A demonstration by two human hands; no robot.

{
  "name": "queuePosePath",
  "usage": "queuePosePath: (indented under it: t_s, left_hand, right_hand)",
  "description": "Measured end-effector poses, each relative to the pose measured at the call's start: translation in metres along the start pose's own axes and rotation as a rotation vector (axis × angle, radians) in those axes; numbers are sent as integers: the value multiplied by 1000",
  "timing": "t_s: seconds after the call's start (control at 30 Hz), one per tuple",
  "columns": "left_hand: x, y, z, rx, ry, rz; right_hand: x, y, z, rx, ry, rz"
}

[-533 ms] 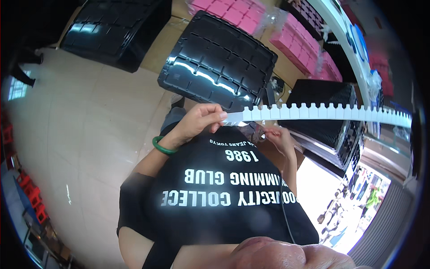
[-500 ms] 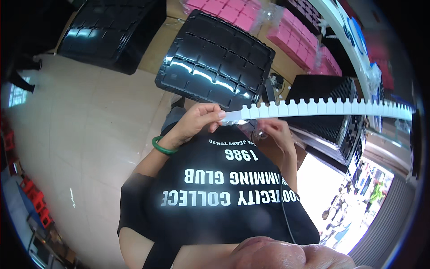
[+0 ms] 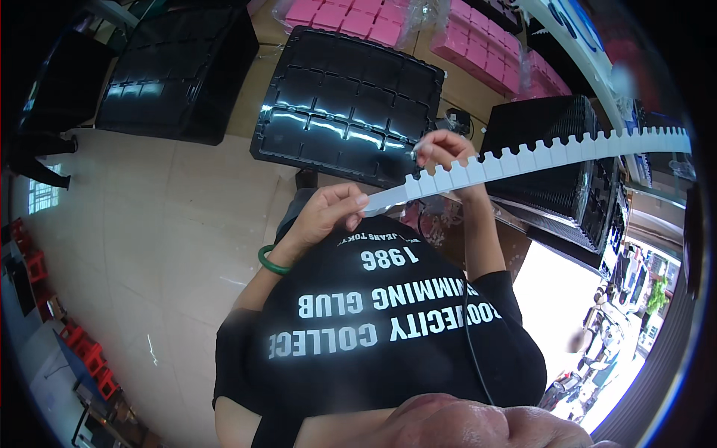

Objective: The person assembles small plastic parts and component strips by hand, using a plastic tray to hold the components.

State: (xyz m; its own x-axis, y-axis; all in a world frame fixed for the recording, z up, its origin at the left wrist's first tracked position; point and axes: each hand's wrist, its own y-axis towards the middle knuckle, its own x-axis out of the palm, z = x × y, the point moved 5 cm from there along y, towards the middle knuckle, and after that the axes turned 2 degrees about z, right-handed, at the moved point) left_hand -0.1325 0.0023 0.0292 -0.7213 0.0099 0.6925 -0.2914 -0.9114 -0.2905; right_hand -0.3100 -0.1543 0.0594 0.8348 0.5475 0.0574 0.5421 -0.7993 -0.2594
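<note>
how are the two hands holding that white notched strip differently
The left hand grips the white notched strip at its plain near end, while the right hand pinches it further along, where the notches begin. The left hand sits lower, close to the black shirt; the right hand is raised higher, in front of the black tray. The left wrist wears a green bangle; the right wrist is bare. Both hold the strip with their fingers.

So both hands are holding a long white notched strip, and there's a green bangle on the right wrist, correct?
Not quite: the head view shows the green bangle on the left wrist. The left hand and right hand do both hold the long white notched strip.
</note>
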Motion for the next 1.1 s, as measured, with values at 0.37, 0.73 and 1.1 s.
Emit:
queuePosePath:
  t_s: [0.37,0.73,1.1]
  left_hand:
    - [-1,0,5,-17,193,-26]
    - [-11,15,17,-62,203,-42]
    - [-13,25,25,-93,252,-57]
  right_hand:
    - [-118,181,33,-182,-1023,342]
    - [-113,197,24,-94,-1071,249]
    - [-104,202,18,-117,-1264,252]
